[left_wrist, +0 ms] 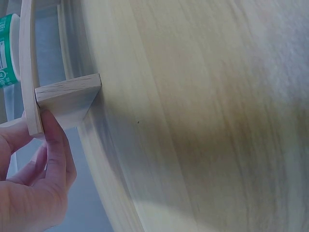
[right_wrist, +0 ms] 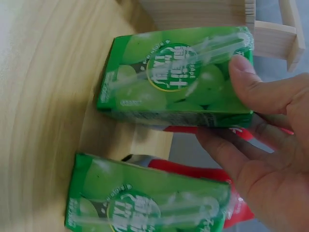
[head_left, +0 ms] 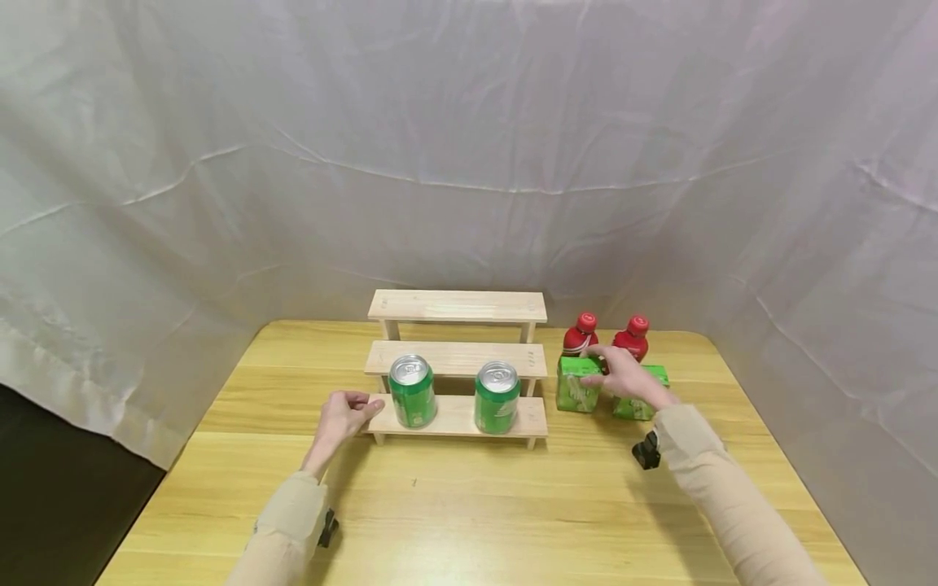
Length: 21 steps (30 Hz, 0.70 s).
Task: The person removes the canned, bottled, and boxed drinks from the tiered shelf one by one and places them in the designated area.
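Box (head_left: 576, 389), right of centre in the head view, is grasped by the right hand (head_left: 627, 378); the left hand (head_left: 343, 418) pinches the lowest board (head_left: 455, 416) of the rack (head_left: 458, 305). Judged done: two cans (head_left: 414, 400) set on that board. Judged left: this box, the second box (head_left: 632, 409) and two bottles (head_left: 581, 338). Bottle bases are hidden; contact between grasped box and tabletop (head_left: 454, 521) cannot be confirmed.

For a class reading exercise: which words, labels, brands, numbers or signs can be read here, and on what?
"GRAPE": green carton in the right hand.
White characters on it and the other carton: too blurred to quote.
Green cans, red bottles: print too small or partly hidden.
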### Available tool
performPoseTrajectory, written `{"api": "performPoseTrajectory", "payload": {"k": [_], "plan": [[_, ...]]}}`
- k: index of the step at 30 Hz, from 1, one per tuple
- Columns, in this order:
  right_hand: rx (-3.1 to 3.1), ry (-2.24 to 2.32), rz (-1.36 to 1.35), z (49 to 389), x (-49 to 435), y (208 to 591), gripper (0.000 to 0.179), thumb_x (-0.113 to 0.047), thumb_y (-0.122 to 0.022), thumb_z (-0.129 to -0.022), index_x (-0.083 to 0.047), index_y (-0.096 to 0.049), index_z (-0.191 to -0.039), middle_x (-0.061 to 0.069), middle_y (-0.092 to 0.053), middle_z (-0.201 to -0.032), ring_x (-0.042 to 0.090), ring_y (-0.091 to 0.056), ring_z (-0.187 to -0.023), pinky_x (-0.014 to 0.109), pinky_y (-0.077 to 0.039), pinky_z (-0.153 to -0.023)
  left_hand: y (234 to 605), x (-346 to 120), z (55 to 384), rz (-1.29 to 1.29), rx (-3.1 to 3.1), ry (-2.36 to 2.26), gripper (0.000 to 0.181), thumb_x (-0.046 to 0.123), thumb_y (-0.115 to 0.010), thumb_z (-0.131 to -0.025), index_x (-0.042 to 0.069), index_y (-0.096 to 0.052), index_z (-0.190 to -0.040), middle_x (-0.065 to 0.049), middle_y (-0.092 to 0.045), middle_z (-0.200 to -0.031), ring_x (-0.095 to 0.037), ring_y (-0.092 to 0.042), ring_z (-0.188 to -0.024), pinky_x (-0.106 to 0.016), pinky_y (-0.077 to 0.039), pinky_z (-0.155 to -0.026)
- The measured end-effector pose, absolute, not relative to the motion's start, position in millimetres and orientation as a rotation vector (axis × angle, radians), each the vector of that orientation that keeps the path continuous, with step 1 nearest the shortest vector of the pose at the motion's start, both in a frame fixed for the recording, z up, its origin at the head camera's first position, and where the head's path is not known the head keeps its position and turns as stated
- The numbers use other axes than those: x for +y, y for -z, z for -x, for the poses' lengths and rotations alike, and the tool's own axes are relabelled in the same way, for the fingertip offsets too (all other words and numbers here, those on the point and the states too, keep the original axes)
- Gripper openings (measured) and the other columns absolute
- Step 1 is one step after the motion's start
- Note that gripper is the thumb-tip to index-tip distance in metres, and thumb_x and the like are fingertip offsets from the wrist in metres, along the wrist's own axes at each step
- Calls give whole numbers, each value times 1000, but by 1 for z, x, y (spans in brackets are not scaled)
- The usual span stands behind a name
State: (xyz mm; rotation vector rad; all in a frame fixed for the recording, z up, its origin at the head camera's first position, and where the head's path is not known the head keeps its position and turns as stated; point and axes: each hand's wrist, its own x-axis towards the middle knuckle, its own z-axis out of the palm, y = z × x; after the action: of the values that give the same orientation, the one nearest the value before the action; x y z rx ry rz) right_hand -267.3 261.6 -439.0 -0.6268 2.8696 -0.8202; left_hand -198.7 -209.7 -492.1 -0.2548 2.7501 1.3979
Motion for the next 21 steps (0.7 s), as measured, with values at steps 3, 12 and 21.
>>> {"api": "performPoseTrajectory", "payload": {"k": [3,12,21], "plan": [[2855,795,602,266,263,438,41,-12,-76,-89,5,-61,-123,27,-67,-121,46,-61,-115,62,-50,-98,493,-209,198,258,2748,-1406,41,20,-72,-93,-13,-65,-116,-31,-71,-109,-30,-72,-90,-36,-63,-77],[2821,788,571,265,266,438,44,-9,-75,-89,5,-60,-128,26,-67,-123,43,-62,-114,61,-50,-99,492,-209,197,272,2729,-1415,43,21,-72,-93,-13,-64,-118,-31,-71,-111,-29,-72,-89,-36,-63,-78],[2817,801,537,264,265,438,49,-10,-73,-90,5,-56,-134,28,-64,-127,46,-58,-120,65,-48,-101,491,-208,198,281,2727,-1412,43,22,-72,-93,-13,-65,-118,-30,-71,-109,-25,-71,-87,-35,-62,-77]]}}
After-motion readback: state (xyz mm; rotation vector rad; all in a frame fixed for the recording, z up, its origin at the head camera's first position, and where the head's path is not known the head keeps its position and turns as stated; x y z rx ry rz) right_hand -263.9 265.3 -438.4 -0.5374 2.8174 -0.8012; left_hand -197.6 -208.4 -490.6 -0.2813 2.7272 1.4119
